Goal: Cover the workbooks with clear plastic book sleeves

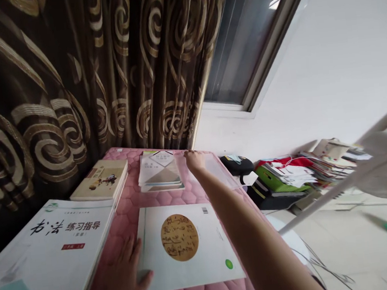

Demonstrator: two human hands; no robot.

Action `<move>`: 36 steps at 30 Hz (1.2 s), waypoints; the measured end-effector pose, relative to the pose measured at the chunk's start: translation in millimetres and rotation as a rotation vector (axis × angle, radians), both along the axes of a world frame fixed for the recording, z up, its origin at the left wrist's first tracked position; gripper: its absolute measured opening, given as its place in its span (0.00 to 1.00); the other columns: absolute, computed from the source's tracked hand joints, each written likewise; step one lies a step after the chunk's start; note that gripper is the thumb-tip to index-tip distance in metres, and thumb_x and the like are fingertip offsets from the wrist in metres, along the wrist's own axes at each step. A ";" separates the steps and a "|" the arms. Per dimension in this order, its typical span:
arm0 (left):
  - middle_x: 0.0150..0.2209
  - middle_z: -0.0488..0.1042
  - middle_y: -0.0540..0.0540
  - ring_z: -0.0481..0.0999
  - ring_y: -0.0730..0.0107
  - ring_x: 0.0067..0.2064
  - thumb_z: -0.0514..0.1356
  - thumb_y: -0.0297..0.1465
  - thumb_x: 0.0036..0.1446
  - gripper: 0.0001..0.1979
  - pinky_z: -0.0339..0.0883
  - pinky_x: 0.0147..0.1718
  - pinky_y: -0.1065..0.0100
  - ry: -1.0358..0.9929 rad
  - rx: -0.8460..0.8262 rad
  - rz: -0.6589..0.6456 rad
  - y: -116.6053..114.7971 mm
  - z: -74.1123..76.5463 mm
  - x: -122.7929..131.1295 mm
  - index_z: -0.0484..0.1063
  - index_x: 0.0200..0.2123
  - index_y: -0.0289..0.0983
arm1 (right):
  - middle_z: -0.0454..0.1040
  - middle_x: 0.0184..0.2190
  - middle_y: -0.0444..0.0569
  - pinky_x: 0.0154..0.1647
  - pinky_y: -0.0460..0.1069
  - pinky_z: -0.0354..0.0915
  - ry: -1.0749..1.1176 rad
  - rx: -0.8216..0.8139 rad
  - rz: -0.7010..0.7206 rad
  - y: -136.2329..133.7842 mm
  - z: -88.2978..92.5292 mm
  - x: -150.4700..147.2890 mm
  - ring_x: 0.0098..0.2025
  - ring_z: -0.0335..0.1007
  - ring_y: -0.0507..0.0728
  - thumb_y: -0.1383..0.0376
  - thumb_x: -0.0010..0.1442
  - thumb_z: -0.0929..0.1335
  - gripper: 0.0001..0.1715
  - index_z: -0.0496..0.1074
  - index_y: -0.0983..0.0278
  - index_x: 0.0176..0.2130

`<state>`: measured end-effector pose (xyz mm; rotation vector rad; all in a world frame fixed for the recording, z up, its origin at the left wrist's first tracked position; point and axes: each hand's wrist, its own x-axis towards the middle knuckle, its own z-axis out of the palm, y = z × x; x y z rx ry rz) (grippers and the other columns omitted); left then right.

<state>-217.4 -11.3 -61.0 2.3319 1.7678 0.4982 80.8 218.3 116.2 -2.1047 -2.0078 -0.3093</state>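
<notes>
White booklet [185, 243] with gold round emblem: lies flat, near edge of pink quilted surface [130, 201], centre. Left hand [124, 275]: open, fingers spread, palm down on the booklet's left edge. Right hand [195, 160]: arm stretched to the far edge, fingers on the corner of a clear plastic sleeve [220, 172]; grip cannot be told. Hands well apart. Stack of thin booklets [160, 173] just left of right hand. Tan book [101, 179] at far left. White book pile [53, 249] at near left corner.
</notes>
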 end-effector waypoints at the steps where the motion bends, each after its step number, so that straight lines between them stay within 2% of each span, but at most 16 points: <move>1: 0.67 0.58 0.36 0.58 0.45 0.67 0.60 0.43 0.52 0.37 0.58 0.62 0.44 -0.001 -0.004 -0.010 -0.2 0.7 -0.2 0.63 0.64 0.37 | 0.74 0.51 0.62 0.48 0.52 0.62 0.018 -0.013 -0.021 6.1 -4.1 -3.2 0.50 0.70 0.60 0.70 0.68 0.55 0.24 0.73 0.68 0.53; 5: 0.67 0.60 0.40 0.59 0.45 0.67 0.63 0.43 0.49 0.37 0.57 0.62 0.44 -0.033 0.010 -0.026 0.9 -4.1 -1.2 0.64 0.63 0.42 | 0.73 0.53 0.63 0.46 0.50 0.64 0.090 -0.065 -0.065 23.5 -21.5 -11.8 0.49 0.73 0.60 0.72 0.68 0.54 0.25 0.71 0.69 0.55; 9: 0.68 0.57 0.41 0.57 0.44 0.67 0.65 0.42 0.47 0.39 0.56 0.63 0.44 -0.044 0.011 0.000 1.5 -11.3 -1.5 0.64 0.63 0.43 | 0.75 0.49 0.64 0.47 0.50 0.64 0.162 -0.120 -0.071 30.4 -38.3 -12.7 0.48 0.74 0.60 0.70 0.69 0.54 0.25 0.71 0.73 0.55; 11: 0.68 0.56 0.41 0.56 0.45 0.68 0.64 0.42 0.48 0.39 0.57 0.63 0.44 -0.040 0.002 -0.013 1.0 -10.7 -1.6 0.62 0.64 0.43 | 0.75 0.50 0.64 0.48 0.50 0.64 0.189 -0.124 -0.038 28.9 -42.7 -12.9 0.48 0.74 0.60 0.68 0.69 0.55 0.23 0.71 0.72 0.54; 14: 0.68 0.56 0.39 0.57 0.45 0.68 0.62 0.43 0.50 0.39 0.58 0.62 0.45 -0.025 -0.012 -0.033 0.0 -5.2 -1.5 0.61 0.65 0.40 | 0.70 0.57 0.59 0.50 0.49 0.64 0.220 -0.092 0.071 15.4 -43.4 -15.3 0.51 0.72 0.58 0.67 0.69 0.59 0.21 0.71 0.66 0.56; 17: 0.68 0.55 0.35 0.56 0.46 0.68 0.61 0.43 0.51 0.38 0.60 0.61 0.47 -0.012 -0.002 -0.024 -0.3 0.5 -0.5 0.62 0.64 0.36 | 0.68 0.59 0.54 0.52 0.46 0.65 0.253 -0.068 0.182 -19.3 -44.2 -16.8 0.51 0.72 0.54 0.66 0.69 0.60 0.19 0.72 0.63 0.55; 20: 0.66 0.58 0.32 0.57 0.45 0.67 0.61 0.42 0.52 0.36 0.59 0.62 0.48 -0.031 0.043 -0.026 -0.3 3.8 0.9 0.64 0.62 0.34 | 0.69 0.57 0.53 0.47 0.46 0.69 0.390 -0.054 0.348 -78.9 -53.5 -10.6 0.49 0.73 0.54 0.63 0.69 0.60 0.18 0.75 0.62 0.51; 22: 0.66 0.59 0.31 0.57 0.44 0.67 0.61 0.42 0.52 0.34 0.58 0.62 0.47 -0.059 0.077 -0.031 -1.0 6.3 2.1 0.65 0.61 0.33 | 0.71 0.55 0.54 0.46 0.48 0.71 0.525 -0.052 0.488 -128.1 -64.7 -2.3 0.49 0.74 0.56 0.61 0.68 0.61 0.18 0.77 0.62 0.47; 24: 0.67 0.58 0.31 0.57 0.43 0.67 0.61 0.41 0.53 0.32 0.58 0.62 0.47 -0.074 0.095 -0.029 -2.4 10.3 3.6 0.66 0.60 0.33 | 0.73 0.53 0.54 0.51 0.51 0.70 0.595 -0.070 0.588 -177.6 -78.6 6.2 0.51 0.73 0.57 0.58 0.67 0.64 0.16 0.78 0.61 0.45; 26: 0.68 0.55 0.33 0.56 0.44 0.68 0.60 0.40 0.55 0.28 0.59 0.62 0.48 -0.085 0.107 -0.041 -4.6 15.8 5.5 0.69 0.58 0.35 | 0.74 0.53 0.55 0.56 0.54 0.67 0.596 -0.143 0.689 -220.0 -94.1 12.4 0.54 0.71 0.58 0.55 0.65 0.65 0.17 0.77 0.61 0.47; 28: 0.68 0.57 0.38 0.58 0.49 0.67 0.58 0.37 0.57 0.23 0.60 0.62 0.51 -0.106 0.107 -0.104 -7.0 21.4 7.5 0.72 0.55 0.39 | 0.72 0.56 0.56 0.59 0.58 0.65 0.536 -0.185 0.738 -249.8 -109.6 15.6 0.58 0.67 0.61 0.54 0.62 0.69 0.19 0.76 0.61 0.49; 30: 0.65 0.64 0.42 0.63 0.55 0.65 0.56 0.34 0.59 0.19 0.60 0.62 0.53 -0.118 0.088 -0.182 -9.2 26.3 9.1 0.73 0.53 0.41 | 0.69 0.59 0.56 0.62 0.62 0.61 0.470 -0.183 0.738 -265.7 -123.1 16.5 0.62 0.62 0.65 0.55 0.58 0.72 0.24 0.75 0.61 0.52; 32: 0.63 0.66 0.42 0.65 0.56 0.64 0.55 0.33 0.60 0.20 0.60 0.62 0.52 -0.101 0.049 -0.235 -11.0 30.5 10.1 0.73 0.54 0.41 | 0.68 0.60 0.57 0.64 0.64 0.58 0.443 -0.164 0.728 -270.7 -132.5 16.4 0.64 0.59 0.66 0.56 0.55 0.73 0.28 0.73 0.62 0.54; 36: 0.66 0.61 0.41 0.62 0.53 0.65 0.61 0.37 0.55 0.26 0.61 0.62 0.51 -0.048 -0.025 -0.268 -13.1 36.5 9.7 0.70 0.58 0.39 | 0.70 0.59 0.57 0.65 0.62 0.57 0.484 -0.168 0.737 -267.5 -138.3 17.2 0.64 0.61 0.65 0.57 0.55 0.73 0.28 0.74 0.63 0.54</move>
